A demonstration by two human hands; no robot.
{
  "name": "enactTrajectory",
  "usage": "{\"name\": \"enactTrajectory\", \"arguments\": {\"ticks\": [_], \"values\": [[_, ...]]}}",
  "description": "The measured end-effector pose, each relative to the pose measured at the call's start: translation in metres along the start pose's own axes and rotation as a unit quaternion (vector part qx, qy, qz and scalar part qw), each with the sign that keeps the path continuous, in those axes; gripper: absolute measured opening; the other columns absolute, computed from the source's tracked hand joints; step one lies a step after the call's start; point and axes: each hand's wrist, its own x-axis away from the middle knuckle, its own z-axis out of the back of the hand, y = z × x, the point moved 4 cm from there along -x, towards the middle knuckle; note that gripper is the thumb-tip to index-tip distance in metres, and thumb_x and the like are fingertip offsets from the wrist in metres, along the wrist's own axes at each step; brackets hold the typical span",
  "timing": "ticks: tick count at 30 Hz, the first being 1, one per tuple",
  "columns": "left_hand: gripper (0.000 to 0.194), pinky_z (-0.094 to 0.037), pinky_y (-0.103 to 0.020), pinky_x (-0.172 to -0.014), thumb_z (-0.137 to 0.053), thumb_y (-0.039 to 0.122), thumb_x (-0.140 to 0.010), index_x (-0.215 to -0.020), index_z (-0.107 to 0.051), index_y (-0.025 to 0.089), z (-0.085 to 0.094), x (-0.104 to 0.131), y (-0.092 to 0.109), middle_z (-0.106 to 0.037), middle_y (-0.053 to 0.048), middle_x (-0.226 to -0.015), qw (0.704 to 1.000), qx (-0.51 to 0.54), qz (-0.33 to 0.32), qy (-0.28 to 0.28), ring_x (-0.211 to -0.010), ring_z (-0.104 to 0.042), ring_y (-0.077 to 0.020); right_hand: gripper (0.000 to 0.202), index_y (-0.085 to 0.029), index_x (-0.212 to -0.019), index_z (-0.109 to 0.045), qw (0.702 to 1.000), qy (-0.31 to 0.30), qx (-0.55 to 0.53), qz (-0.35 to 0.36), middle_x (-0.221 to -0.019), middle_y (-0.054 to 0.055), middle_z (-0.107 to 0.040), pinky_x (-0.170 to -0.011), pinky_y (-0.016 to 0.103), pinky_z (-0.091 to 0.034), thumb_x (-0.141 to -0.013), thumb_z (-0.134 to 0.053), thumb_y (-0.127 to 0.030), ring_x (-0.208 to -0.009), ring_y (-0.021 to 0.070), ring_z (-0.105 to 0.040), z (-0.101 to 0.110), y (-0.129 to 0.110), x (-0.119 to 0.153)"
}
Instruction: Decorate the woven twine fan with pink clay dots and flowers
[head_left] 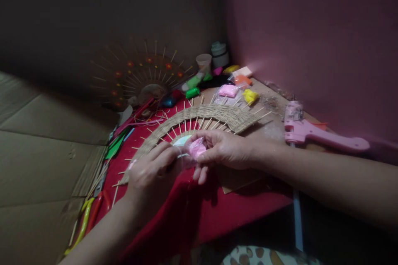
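Observation:
Between both hands is a small clear plastic packet of pink clay (pixel 197 148). My right hand (pixel 219 149) pinches the packet between thumb and fingers, its lower fingers curled loosely underneath. My left hand (pixel 155 169) is closed at the packet's left side, seemingly on the clear wrapper; its fingertips are partly hidden. Just behind the hands lies a woven fan-shaped piece (pixel 199 112) with thin sticks radiating through it, and a pale piece at its centre is partly covered by my hands.
A pink glue gun (pixel 323 134) lies at the right. Packets of yellow (pixel 250 96) and pink clay (pixel 228 90) sit behind the fan. A finished-looking fan with flowers (pixel 149 70) leans at the back. Yellow-and-red-handled tools (pixel 90 215) lie beside the cardboard (pixel 40 161).

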Motion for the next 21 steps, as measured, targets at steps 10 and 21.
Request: {"name": "enactTrajectory", "arguments": {"ticks": [10, 21], "values": [[0.014, -0.047, -0.017, -0.052, -0.056, 0.011, -0.082, -0.078, -0.068, 0.015, -0.004, -0.001, 0.002, -0.069, -0.003, -0.073, 0.997, 0.074, 0.009, 0.007, -0.057, -0.062, -0.0092, 0.028, -0.016, -0.102, -0.041, 0.999, -0.033, -0.03, 0.027, -0.064, -0.001, -0.064, -0.059, 0.03, -0.058, -0.08, -0.049, 0.0, -0.055, 0.0157, -0.069, 0.002, 0.005, -0.003], [0.008, -0.044, -0.02, -0.053, -0.062, 0.022, -0.082, -0.076, -0.066, 0.018, -0.012, 0.004, -0.015, -0.067, 0.001, -0.066, 0.979, 0.174, 0.08, -0.073, -0.055, -0.059, -0.0096, 0.025, -0.017, -0.099, -0.041, 0.999, 0.006, 0.044, -0.017, -0.057, -0.002, -0.063, -0.056, 0.025, -0.056, -0.083, -0.049, -0.001, -0.051, 0.0141, -0.067, 0.004, 0.003, -0.002]]}}
